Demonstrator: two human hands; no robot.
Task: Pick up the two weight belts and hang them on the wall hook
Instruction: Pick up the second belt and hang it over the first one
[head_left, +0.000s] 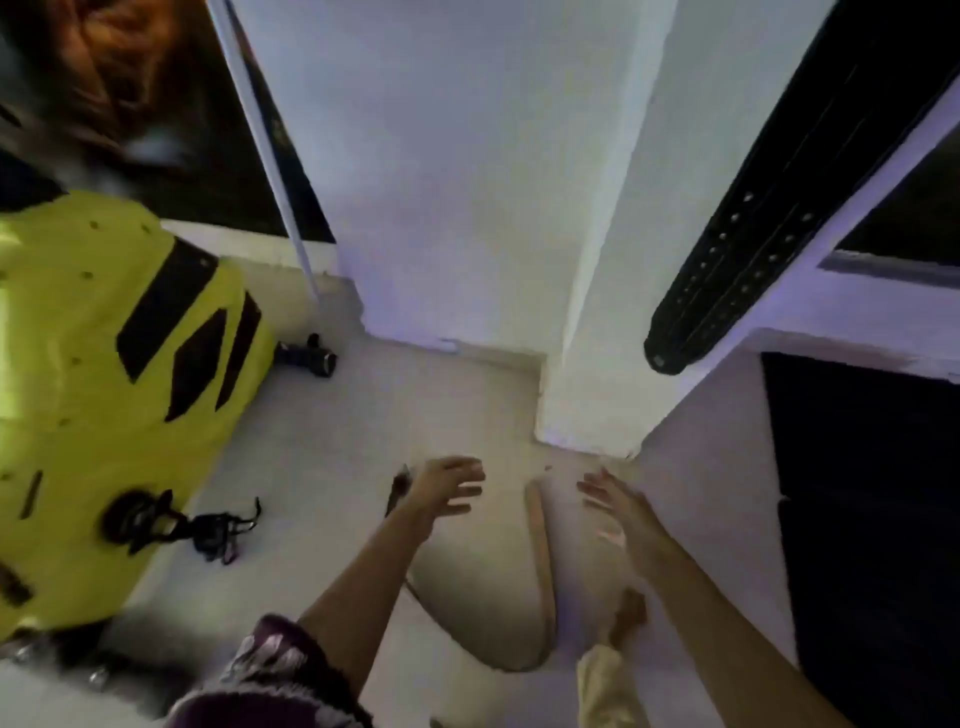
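Note:
A black weight belt (769, 208) with rows of metal studs hangs down the white wall at the upper right; its top runs out of the frame. A tan leather weight belt (540, 582) lies curved on its edge on the pale floor below me. My left hand (447, 486) hovers just above its left end, fingers spread, holding nothing. My right hand (621, 512) reaches down to the right of the belt's upright end, open and blurred. Neither hand touches the belt.
A yellow and black machine housing (114, 374) fills the left side, with black cables (208, 530) on the floor beside it. A white pillar corner (587, 405) stands just beyond the belt. A dark mat (862, 519) covers the floor on the right. My foot (626, 616) stands near the belt.

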